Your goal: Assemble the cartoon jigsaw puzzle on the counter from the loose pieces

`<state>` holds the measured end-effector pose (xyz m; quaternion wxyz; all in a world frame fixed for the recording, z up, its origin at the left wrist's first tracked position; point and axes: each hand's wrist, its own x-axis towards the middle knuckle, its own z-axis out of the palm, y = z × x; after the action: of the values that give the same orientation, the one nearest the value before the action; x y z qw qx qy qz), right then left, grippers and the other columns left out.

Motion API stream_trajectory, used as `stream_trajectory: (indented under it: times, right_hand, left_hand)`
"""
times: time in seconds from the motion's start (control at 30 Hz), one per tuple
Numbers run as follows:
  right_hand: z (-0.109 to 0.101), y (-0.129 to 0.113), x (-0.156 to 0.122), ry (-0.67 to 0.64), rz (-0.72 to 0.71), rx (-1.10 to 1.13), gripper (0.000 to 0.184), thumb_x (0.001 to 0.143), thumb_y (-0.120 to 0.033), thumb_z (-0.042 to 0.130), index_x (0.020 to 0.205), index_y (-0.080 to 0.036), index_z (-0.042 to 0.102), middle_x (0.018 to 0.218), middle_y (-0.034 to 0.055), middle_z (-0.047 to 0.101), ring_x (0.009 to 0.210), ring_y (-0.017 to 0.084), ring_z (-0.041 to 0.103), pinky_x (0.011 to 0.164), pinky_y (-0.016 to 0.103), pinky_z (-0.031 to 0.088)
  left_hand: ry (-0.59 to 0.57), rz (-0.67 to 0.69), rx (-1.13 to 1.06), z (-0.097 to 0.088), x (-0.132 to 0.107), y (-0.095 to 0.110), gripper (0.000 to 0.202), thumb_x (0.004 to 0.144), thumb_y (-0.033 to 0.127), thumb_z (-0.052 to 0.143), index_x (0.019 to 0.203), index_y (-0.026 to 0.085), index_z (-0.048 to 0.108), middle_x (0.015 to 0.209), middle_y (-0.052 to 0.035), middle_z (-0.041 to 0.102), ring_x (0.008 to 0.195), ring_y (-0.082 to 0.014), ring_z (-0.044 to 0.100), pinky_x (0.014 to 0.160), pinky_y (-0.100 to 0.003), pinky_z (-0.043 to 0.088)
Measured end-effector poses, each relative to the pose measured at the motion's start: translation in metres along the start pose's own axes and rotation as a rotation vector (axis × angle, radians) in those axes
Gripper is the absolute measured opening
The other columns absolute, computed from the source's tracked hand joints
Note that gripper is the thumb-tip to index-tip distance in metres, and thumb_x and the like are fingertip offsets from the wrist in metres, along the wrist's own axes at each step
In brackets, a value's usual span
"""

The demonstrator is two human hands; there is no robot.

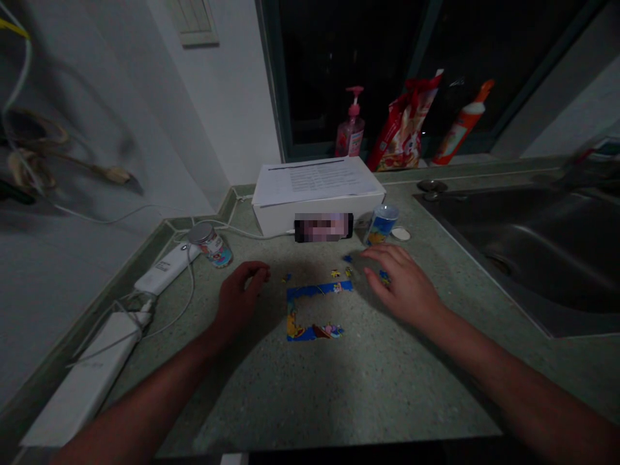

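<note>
A partly joined jigsaw puzzle (291,316) lies flat on the counter, its blue, yellow and brown pieces forming a top, a left and a bottom strip around bare stone. Left of it hovers my left hand (239,290), curled with thumb and index tips close together; whatever they may pinch is hidden. On the other side, my right hand (407,284) is open, palm down, thumb apart from the fingers. A loose puzzle piece (384,276) shows by its thumb. More loose pieces lie above the puzzle, among them a yellow piece (335,274) and a blue piece (347,258).
Behind stand a white box (276,216), a phone (323,228), a blue can (382,225) and a white lid (401,234). A jar (213,245) and a cabled power strip (92,374) line the left. The sink (533,258) is at right.
</note>
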<state>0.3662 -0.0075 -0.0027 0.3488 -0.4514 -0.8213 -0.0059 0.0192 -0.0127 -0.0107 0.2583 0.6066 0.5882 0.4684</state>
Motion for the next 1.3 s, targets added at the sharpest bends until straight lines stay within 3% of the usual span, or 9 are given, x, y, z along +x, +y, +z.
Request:
stream_trajectory:
  times: [0.43,0.77,1.3]
  right_hand:
    - [0.006,-0.003,-0.004,-0.059,0.037,0.065,0.029,0.104,-0.026,0.056,0.130,-0.025,0.069,0.124,0.0124,0.074,0.118,0.033,0.069,0.102,0.060,0.058]
    - [0.010,0.007,-0.006,-0.063,0.078,0.035,0.027,0.103,-0.023,0.053,0.122,-0.020,0.073,0.122,0.0144,0.074,0.117,0.034,0.069,0.102,0.060,0.057]
    - [0.022,0.007,-0.008,-0.148,0.073,0.077,0.025,0.102,-0.019,0.055,0.112,-0.024,0.078,0.116,0.0124,0.079,0.113,0.032,0.073,0.101,0.058,0.060]
  left_hand:
    - [0.000,-0.002,0.029,-0.002,0.001,0.003,0.024,0.091,0.044,0.063,0.095,0.023,0.073,0.085,-0.0036,0.079,0.085,-0.0232,0.076,0.083,-0.037,0.058]
    - [0.001,0.003,0.046,-0.002,0.001,0.003,0.025,0.092,0.044,0.062,0.096,0.022,0.073,0.086,-0.0046,0.079,0.086,-0.0241,0.076,0.086,-0.040,0.058]
    - [0.010,0.019,0.060,-0.001,0.001,0.001,0.025,0.092,0.044,0.063,0.096,0.023,0.075,0.085,-0.0050,0.080,0.084,-0.0246,0.076,0.084,-0.040,0.058]
